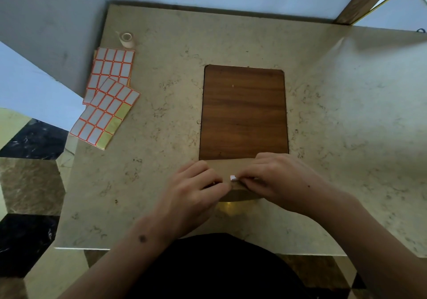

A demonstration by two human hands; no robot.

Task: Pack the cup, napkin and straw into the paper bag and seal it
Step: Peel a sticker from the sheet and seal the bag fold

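Note:
A brown paper bag [227, 166] stands at the near middle of the table, its top folded over. My left hand [191, 190] grips the bag's folded top from the left. My right hand [279, 181] presses on the fold from the right, fingertips pinching a small white sticker with a red border [233, 178] against the paper. The two hands nearly touch at the sticker. Cup, napkin and straw are not visible; I cannot tell what is in the bag.
A brown wooden board [243, 111] lies flat just beyond the bag. Sheets of red-bordered white stickers [108, 95] lie at the left of the table, with a small tape roll [126, 39] behind them. Walls close off the back and left.

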